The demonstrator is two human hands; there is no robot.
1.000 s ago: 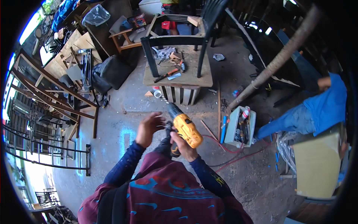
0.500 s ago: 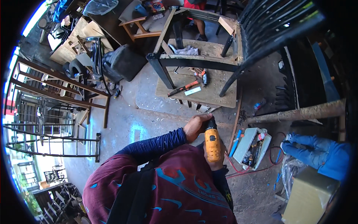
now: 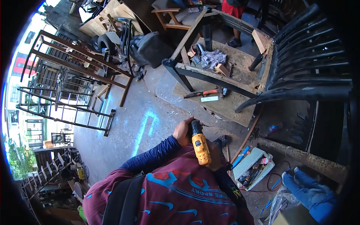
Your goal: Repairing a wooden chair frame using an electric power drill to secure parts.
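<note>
A yellow-and-black cordless drill (image 3: 201, 148) is in front of my chest, its bit pointing away from me. My right hand (image 3: 215, 156) is wrapped round its handle, partly hidden by the drill body. At the front, my left hand (image 3: 182, 131) has its fingers closed about the black chuck (image 3: 195, 126). Beyond the bit stands a black wooden chair frame (image 3: 223, 83) with no seat, on a low wooden platform (image 3: 238, 112). A hammer with an orange-and-black handle (image 3: 200, 93) and a white rectangular piece (image 3: 209, 99) lie on that platform, near the chair's front rail.
A pale toolbox (image 3: 250, 159) full of tools sits on the floor at my right, beside a red hose (image 3: 268, 187) and blue jeans (image 3: 309, 191). Dark wooden frames (image 3: 82, 69) stand at the left. Another person in red shorts (image 3: 233, 10) is behind the chair.
My view has turned, so the chair and platform appear farther right and lower. The drill and both hands sit farther left in view. The grip of both hands looks the same.
</note>
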